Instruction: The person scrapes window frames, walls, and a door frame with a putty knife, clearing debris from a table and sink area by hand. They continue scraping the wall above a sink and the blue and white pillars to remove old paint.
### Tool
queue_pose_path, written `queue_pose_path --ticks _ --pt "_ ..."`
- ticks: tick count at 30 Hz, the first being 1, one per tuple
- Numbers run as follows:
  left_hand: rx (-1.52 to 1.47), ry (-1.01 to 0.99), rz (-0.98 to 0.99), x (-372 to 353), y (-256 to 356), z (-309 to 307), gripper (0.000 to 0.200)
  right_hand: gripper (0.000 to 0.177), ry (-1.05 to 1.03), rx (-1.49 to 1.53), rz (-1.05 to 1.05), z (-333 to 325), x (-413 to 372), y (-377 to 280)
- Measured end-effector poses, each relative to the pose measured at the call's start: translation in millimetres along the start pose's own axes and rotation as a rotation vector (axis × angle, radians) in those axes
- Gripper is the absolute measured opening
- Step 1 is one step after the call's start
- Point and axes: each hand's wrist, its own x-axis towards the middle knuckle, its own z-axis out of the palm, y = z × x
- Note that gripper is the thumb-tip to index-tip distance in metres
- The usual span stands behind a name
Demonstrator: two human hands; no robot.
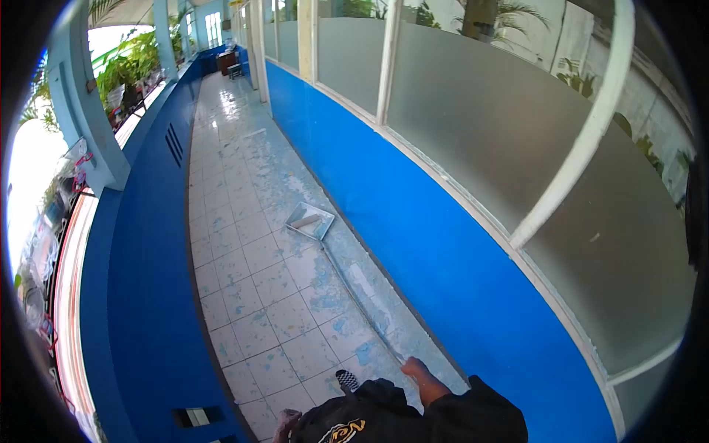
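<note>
My right hand (416, 368) is wrapped around the near end of a long thin pole. The pole belongs to a paint roller (304, 221), whose pale cylinder lies in a shallow paint tray (328, 228) on the floor ahead. From the tray the pole slants back towards me, close to the blue wall on the right. At the bottom edge, beside my dark shirt (391, 406), part of my left hand (286, 424) shows. Its fingers are too indistinct to read, and nothing can be made out in it.
A blue wall (354, 173) with frosted windows (473, 111) above runs along the right. On the left stands a low blue wall (148, 280) with pillars and plants beyond. The tiled floor (281, 310) carries peeling pale-blue flakes. Furniture (226, 63) stands at the far end.
</note>
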Motion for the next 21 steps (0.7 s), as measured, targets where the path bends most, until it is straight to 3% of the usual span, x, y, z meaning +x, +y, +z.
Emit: queue_pose_path --ticks 2,3,6,9,11,12,13,14,16,18,21 --pt "0.025 0.128 0.025 1 -13 -51 0.03 0.044 -0.127 0.052 0.039 50 -12 -4" --pt "-0.123 0.07 0.122 11 16 92 0.03 0.043 -0.096 0.008 0.181 -12 -31 128" --pt "-0.189 0.207 0.235 -16 -36 25 0.031 0.043 -0.108 0.088 0.145 63 -84 103" --pt "-0.181 0.095 0.212 -27 -55 23 0.035 0.064 -0.183 0.074 0.086 37 -94 109" --pt "-0.051 0.121 0.275 -33 -69 35 0.031 0.091 0.156 0.047 -0.001 28 -66 116" --pt "0.063 0.105 0.262 -37 -77 37 0.028 0.109 0.1 0.114 -0.062 10 -34 122" --pt "0.178 0.092 0.253 -35 -84 37 0.026 0.088 0.276 0.124 -0.186 -33 -30 104" --pt "0.369 0.077 0.4 -38 -88 42 0.027 0.068 0.462 0.109 -0.314 -80 -31 82" --pt "0.139 0.103 0.094 -44 -91 59 0.029 0.034 0.732 0.172 -0.597 -186 -50 25" --pt "0.031 0.115 -0.107 -57 -90 76 0.033 0.025 0.841 0.154 -0.676 -294 -81 -37" --pt "-0.03 0.115 -0.169 -31 -69 83 0.032 0.024 0.927 -0.078 -0.515 -435 -125 -127"
